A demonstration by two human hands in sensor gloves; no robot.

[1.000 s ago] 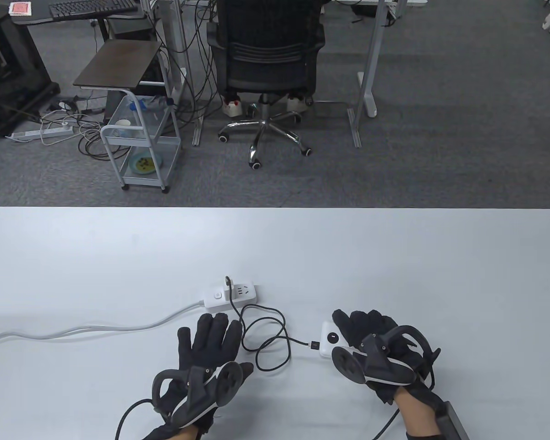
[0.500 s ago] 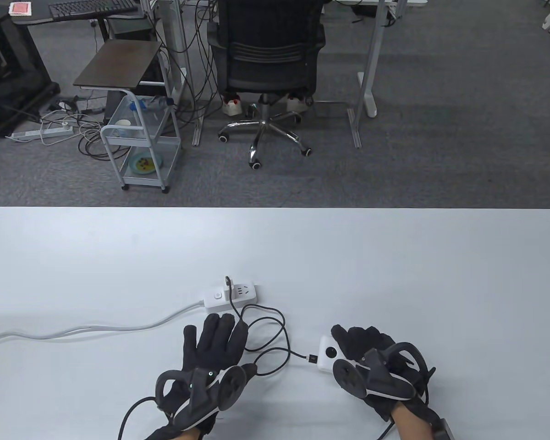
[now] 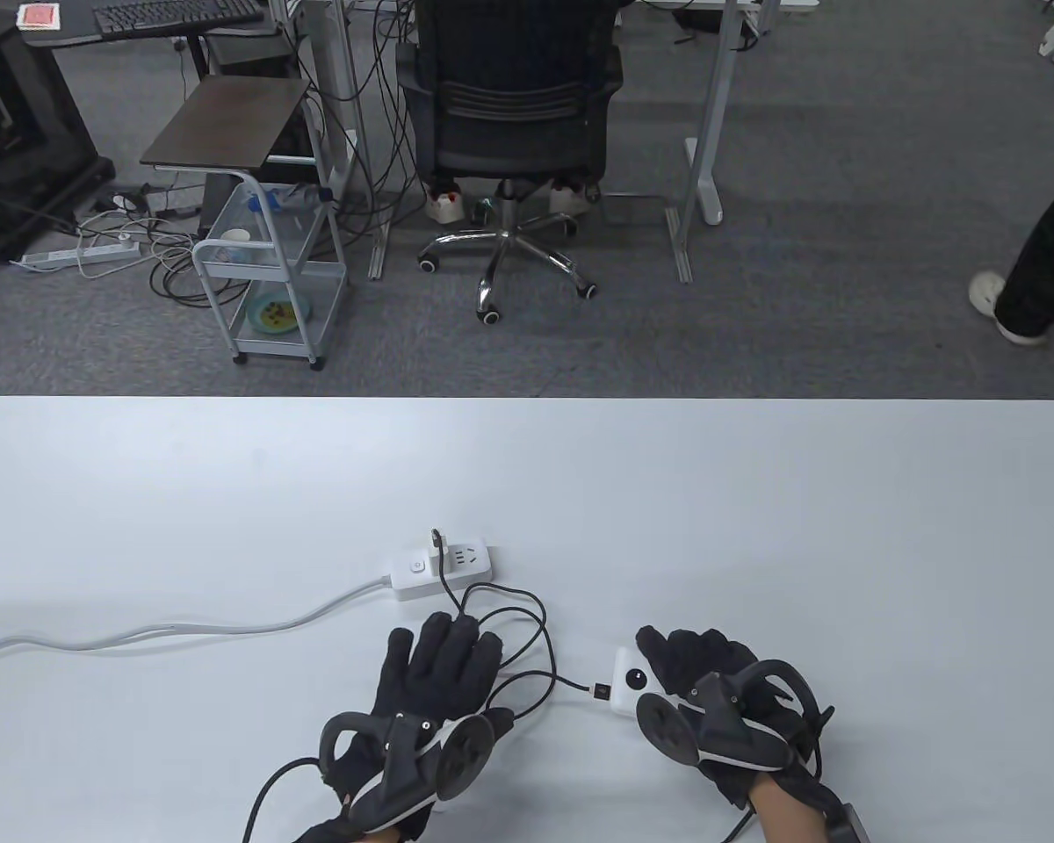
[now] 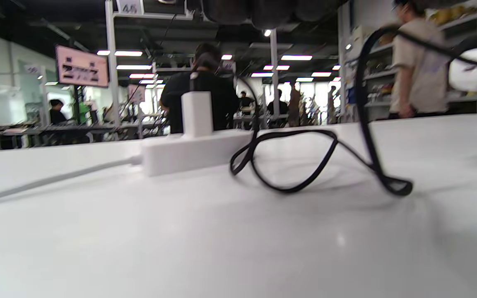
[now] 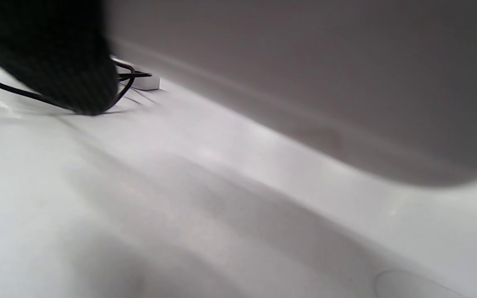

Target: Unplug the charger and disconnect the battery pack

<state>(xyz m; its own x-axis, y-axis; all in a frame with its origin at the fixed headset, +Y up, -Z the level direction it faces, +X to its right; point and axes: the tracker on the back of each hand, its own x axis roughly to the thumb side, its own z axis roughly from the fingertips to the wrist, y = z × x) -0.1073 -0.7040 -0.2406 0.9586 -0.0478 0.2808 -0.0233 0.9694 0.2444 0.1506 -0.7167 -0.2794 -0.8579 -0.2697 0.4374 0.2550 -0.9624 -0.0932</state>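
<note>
A white power strip point(image 3: 443, 572) lies mid-table with a small white charger point(image 3: 439, 544) plugged into it. A black cable point(image 3: 536, 637) loops from the charger to the left end of a white battery pack point(image 3: 625, 680). My right hand point(image 3: 681, 659) grips the battery pack from above. My left hand point(image 3: 448, 659) is open, fingers spread flat over the cable loop just short of the strip. The left wrist view shows the strip point(image 4: 193, 151), the upright charger point(image 4: 197, 114) and the cable loops point(image 4: 296, 165). The right wrist view is mostly filled by the pack's underside point(image 5: 304, 82).
The strip's grey lead point(image 3: 184, 628) runs left off the white table point(image 3: 755, 492). Beyond the far edge are an office chair point(image 3: 509, 132), a small cart point(image 3: 263, 290) and a passer-by's leg point(image 3: 1032, 281) at the right.
My left hand has slid right and forward onto the cable loop. My right hand drew the battery pack slightly nearer. A person's leg has come in at the right edge.
</note>
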